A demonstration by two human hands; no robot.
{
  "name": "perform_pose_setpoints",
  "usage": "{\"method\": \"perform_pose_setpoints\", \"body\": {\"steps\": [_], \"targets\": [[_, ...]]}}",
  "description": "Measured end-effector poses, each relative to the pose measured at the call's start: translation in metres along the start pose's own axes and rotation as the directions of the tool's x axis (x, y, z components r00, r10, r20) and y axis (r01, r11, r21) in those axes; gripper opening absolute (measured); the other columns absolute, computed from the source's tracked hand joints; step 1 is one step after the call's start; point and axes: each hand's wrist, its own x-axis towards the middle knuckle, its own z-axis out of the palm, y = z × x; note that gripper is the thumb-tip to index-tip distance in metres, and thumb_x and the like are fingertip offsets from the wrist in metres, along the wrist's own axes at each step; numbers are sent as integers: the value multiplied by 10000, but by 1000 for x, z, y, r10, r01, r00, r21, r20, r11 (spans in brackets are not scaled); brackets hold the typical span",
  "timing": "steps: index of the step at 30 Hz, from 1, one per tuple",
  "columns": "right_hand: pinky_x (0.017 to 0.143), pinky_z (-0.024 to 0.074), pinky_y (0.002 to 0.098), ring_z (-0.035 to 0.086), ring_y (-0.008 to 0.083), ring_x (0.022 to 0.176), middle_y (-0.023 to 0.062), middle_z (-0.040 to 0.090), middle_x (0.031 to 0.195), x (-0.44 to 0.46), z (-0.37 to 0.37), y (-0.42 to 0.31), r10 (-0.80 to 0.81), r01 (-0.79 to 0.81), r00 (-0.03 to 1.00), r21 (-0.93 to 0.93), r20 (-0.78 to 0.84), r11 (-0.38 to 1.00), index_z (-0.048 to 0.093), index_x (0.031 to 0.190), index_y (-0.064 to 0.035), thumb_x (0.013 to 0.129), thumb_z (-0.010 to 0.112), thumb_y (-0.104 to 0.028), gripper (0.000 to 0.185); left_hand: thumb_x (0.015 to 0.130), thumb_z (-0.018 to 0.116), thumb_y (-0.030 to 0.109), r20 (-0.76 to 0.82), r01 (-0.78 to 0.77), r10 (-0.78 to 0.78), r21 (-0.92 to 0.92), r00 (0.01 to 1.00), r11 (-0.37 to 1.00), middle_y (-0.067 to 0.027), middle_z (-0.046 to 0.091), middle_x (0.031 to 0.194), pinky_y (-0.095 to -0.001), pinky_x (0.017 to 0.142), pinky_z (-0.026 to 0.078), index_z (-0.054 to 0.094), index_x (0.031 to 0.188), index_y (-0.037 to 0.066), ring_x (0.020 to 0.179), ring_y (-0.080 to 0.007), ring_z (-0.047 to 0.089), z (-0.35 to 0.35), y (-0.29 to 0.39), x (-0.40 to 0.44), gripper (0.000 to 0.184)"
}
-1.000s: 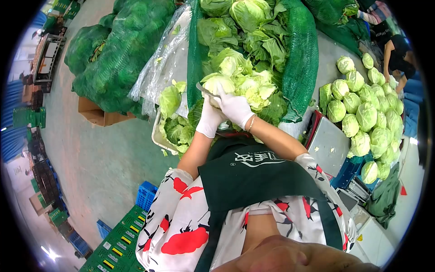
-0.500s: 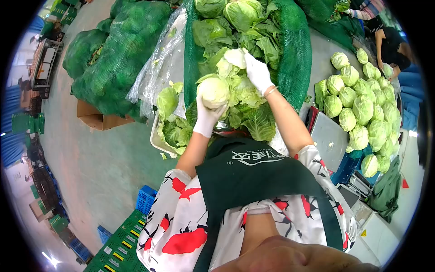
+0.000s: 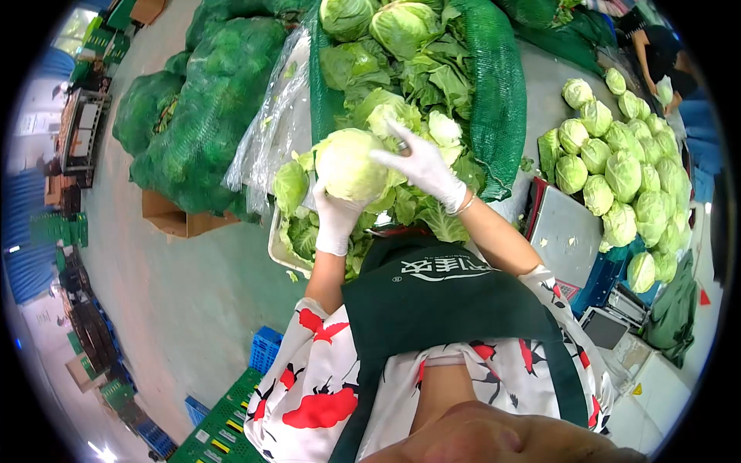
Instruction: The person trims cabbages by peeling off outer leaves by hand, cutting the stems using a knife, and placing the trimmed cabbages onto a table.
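A pale, trimmed cabbage [image 3: 350,163] rests in my white-gloved left hand [image 3: 336,222], whose fingers cup it from below. My right hand [image 3: 428,171], also gloved, is just right of the cabbage with thumb and fingers spread. Its thumb tip is at the cabbage's side; whether it touches I cannot tell. A small dark spot shows by its fingers, too small to name. Behind the hands, loose leaves [image 3: 444,130] lie on a heap. Whole green cabbages [image 3: 403,31] sit farther back in an opened green mesh sack [image 3: 498,100].
Full mesh sacks [image 3: 224,108] stand at left behind a cardboard box [image 3: 181,217]. A white bin [image 3: 276,243] holds leaves. At right are stacked cabbages [image 3: 624,174] and a metal scale plate [image 3: 567,235]. Another person's arm [image 3: 642,58] reaches in at far right.
My right hand has let go of a pale leaf and moved down with fingers spread. The cabbage in my left hand has moved slightly left and looks larger.
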Motion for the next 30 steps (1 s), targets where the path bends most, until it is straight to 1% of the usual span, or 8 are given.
{"method": "perform_pose_setpoints", "body": {"steps": [8,9,16,20,23,24,28,30], "targets": [[1021,493,341,631,265,1211,210,563,1433,-14,5,-7,-278,280,960,99,-31,955,500,1467,-54,881,764,-354,710,830,571,763,92,-120,108,136,990,983,-130,417,1549,-490,1157,380,306,1557,104,1406,-302,444,5,1,0,1017],[874,545,296,682,184,942,204,580,1423,-20,-3,-21,-222,222,975,110,-17,969,558,1430,-73,911,737,-301,594,840,544,775,83,-91,86,63,993,994,-114,411,1555,-495,1150,380,312,1561,131,1407,-301,438,6,2,0,995],[569,467,199,555,22,640,-27,628,739,-16,-38,-8,168,-40,960,488,-222,872,629,1382,-133,906,696,-187,484,833,464,826,28,-81,87,-173,996,981,-97,354,1592,-546,1153,350,319,1570,208,1431,-319,394,3,12,0,973],[769,566,291,682,169,763,146,659,1314,-1,-61,26,-221,74,946,-509,-236,858,644,1357,-131,830,802,-360,595,834,549,761,61,-213,207,106,976,971,-129,341,1597,-522,1177,344,283,1579,162,1441,-331,391,-8,25,-2,993],[918,553,332,675,272,1140,165,478,1527,-22,-44,-34,-271,249,962,-289,-41,924,568,1430,-163,748,863,-443,794,864,592,672,130,-209,178,297,975,932,-130,423,1539,-482,1166,361,319,1552,102,1408,-300,439,-17,22,1,934],[892,560,319,674,257,1136,159,487,1519,-23,-29,-36,-578,516,804,-318,-138,795,569,1421,-162,787,847,-392,729,871,589,668,180,-215,156,381,971,899,-125,441,1525,-475,1166,358,328,1547,101,1402,-294,447,-16,21,4,920],[682,556,252,696,187,745,122,737,1036,-10,-25,-43,-593,577,793,-141,-140,805,718,1177,-110,890,760,-220,310,849,630,628,167,-112,47,403,985,908,-144,463,1507,-461,1151,384,327,1540,49,1379,-297,476,-16,14,4,951],[582,522,288,644,188,617,92,703,800,16,-41,-27,-381,415,810,-25,-446,910,733,1028,-88,901,738,-183,159,829,631,648,195,-96,20,385,981,918,-159,434,1536,-471,1150,390,302,1556,47,1395,-319,458,-15,12,-1,999]]}}
